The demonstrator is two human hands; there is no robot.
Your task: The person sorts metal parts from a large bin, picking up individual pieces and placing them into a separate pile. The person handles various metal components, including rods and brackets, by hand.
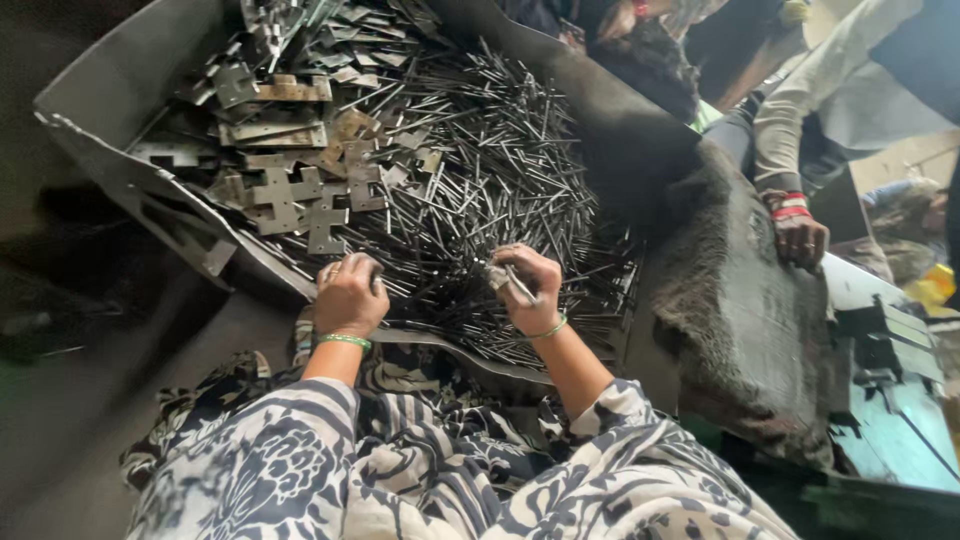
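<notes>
At the nine o'clock side of the view, a dented grey metal tray (110,90) holds a heap of flat cross-shaped metal plates (290,200) at about eleven o'clock. Just below them, the left hand (349,296), wearing a green bangle (344,341), curls its fingers shut around one small metal piece at the tray's near rim. Filling the tray's middle to one o'clock lies a dense pile of thin steel pins (500,150). The right hand (530,288) pinches a pin (519,284) between thumb and fingers, right on top of that pile. It looks like an assembly step, pin to plate; bringing both hands together would need careful alignment. At three o'clock, another person's hand (800,235) rests on a dark worn slab (740,330)
</notes>
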